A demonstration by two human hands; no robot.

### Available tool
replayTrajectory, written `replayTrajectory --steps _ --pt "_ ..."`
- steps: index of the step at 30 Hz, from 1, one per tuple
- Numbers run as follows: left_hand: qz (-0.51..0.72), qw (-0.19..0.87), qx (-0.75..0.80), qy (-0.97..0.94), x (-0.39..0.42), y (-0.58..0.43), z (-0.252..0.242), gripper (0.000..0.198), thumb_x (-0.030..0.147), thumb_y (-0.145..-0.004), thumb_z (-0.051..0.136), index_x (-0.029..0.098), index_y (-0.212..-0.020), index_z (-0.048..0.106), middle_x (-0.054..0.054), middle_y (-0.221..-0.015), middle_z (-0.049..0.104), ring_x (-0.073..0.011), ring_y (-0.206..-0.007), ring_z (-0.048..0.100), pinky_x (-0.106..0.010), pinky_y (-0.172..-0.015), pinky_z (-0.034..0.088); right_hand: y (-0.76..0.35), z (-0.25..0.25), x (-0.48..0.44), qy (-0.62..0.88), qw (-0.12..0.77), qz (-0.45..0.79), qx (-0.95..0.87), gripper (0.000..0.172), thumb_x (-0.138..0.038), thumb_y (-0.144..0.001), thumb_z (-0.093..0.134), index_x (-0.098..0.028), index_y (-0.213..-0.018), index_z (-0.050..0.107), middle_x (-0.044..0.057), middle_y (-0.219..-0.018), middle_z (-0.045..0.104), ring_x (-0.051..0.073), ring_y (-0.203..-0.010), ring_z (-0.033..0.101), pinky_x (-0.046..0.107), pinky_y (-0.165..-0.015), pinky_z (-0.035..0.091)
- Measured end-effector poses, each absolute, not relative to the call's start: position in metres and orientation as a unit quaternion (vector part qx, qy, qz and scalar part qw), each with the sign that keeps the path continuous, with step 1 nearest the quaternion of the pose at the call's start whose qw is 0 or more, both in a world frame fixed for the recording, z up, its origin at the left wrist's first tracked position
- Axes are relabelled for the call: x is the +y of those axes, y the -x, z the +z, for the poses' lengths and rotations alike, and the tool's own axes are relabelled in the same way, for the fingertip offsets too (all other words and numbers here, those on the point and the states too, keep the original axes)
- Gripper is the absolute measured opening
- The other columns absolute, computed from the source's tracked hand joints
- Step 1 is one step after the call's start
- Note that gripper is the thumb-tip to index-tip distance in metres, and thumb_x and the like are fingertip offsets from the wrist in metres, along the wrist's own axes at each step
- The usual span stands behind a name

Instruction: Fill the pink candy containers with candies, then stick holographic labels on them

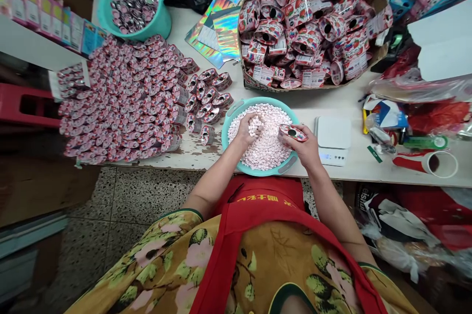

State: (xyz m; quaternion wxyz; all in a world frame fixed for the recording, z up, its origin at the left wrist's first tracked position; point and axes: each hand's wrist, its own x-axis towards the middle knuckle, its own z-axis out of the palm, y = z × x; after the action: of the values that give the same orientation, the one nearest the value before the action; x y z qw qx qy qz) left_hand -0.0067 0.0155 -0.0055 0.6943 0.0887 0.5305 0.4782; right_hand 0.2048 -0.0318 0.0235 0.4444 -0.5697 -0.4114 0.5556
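Note:
A turquoise basin (225, 134) full of small pale pink candies (263, 154) sits at the table's front edge. Over its left side, my left hand (246, 131) is cupped around a heap of the candies. My right hand (307, 146), at the basin's right rim, grips a small oval container (293, 133) printed in red and pink, its dark opening facing up. Several similar open containers (208, 95) stand left of the basin. Beyond them spreads a large, tightly packed group of containers (125, 92) with pinkish tops.
A cardboard box (258, 86) heaped with printed containers stands behind the basin. At the back left is a turquoise bucket (162, 14) of small shiny round pieces. A white scale (333, 134) sits to the right, near a red cup (413, 160) on its side. Holographic sheets (217, 26) lie behind.

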Motion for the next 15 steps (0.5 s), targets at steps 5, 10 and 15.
replayTrajectory --steps 5,10,15 --pt "0.475 0.769 0.424 -0.052 0.016 0.003 0.026 0.028 0.038 -0.086 0.063 0.019 -0.072 0.048 0.004 -0.058 0.05 -0.0053 -0.037 0.038 -0.019 -0.035 0.022 -0.19 0.023 -0.033 0.565 0.417 0.486 -0.52 0.051 -0.046 -0.066 0.085 -0.021 -0.108 0.069 0.005 -0.104 0.073 0.024 -0.096 0.068 0.042 -0.092 0.054" --pt "0.597 0.688 0.392 -0.131 0.007 -0.024 0.059 0.029 0.036 -0.085 0.069 0.019 -0.073 0.049 0.004 -0.062 0.052 -0.0065 -0.046 0.052 -0.018 -0.042 0.038 -0.165 0.019 -0.035 0.537 0.398 0.418 -0.615 0.039 -0.035 -0.071 0.074 -0.023 -0.108 0.07 0.007 -0.111 0.073 0.027 -0.104 0.067 0.044 -0.097 0.052" --pt "0.636 0.611 0.434 -0.184 0.002 -0.036 0.056 0.027 0.033 -0.077 0.075 0.018 -0.075 0.053 0.003 -0.076 0.063 -0.0099 -0.06 0.064 -0.021 -0.055 0.05 -0.146 0.016 -0.032 0.541 0.384 0.399 -0.633 0.042 -0.026 -0.069 0.066 -0.023 -0.111 0.07 0.007 -0.116 0.072 0.028 -0.109 0.067 0.044 -0.098 0.053"
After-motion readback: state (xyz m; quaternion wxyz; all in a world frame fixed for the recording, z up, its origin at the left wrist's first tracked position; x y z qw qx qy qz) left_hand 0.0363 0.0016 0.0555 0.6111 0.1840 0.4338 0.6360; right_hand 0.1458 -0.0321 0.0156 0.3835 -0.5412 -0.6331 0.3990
